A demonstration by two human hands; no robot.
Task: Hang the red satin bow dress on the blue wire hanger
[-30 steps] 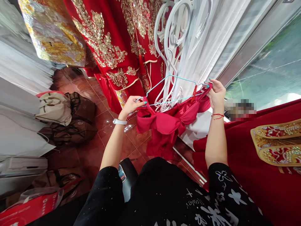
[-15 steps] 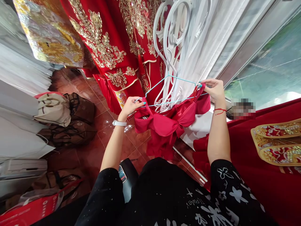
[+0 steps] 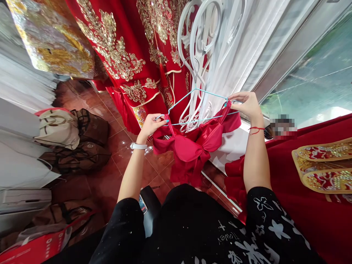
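Note:
A red satin dress (image 3: pixel 189 146) hangs in front of my body, spread between both hands. Behind its top edge is a light blue hanger (image 3: pixel 181 99) with a metal hook that points up and away. My left hand (image 3: pixel 150 125) is closed, pinching the left shoulder strap together with the hanger's left end. On the other side my right hand (image 3: pixel 247 104) is closed on the right strap, at the notch of the hanger's right shoulder. Whether that strap sits in the notch is hard to see behind the fingers.
Red gowns with gold embroidery (image 3: pixel 115 51) hang ahead, beside a white scrolled metal stand (image 3: pixel 192 40). Several bags (image 3: pixel 88 157) lie on the tiled floor at left. Another red embroidered garment (image 3: pixel 288 165) is at right, near a glass pane (image 3: pixel 308 73). A phone (image 3: pixel 143 205) rests on a dark seat.
My right hand has moved inward to the left, bringing the right strap up against the hanger's notch. The dress has shifted slightly left. My left hand keeps its grip.

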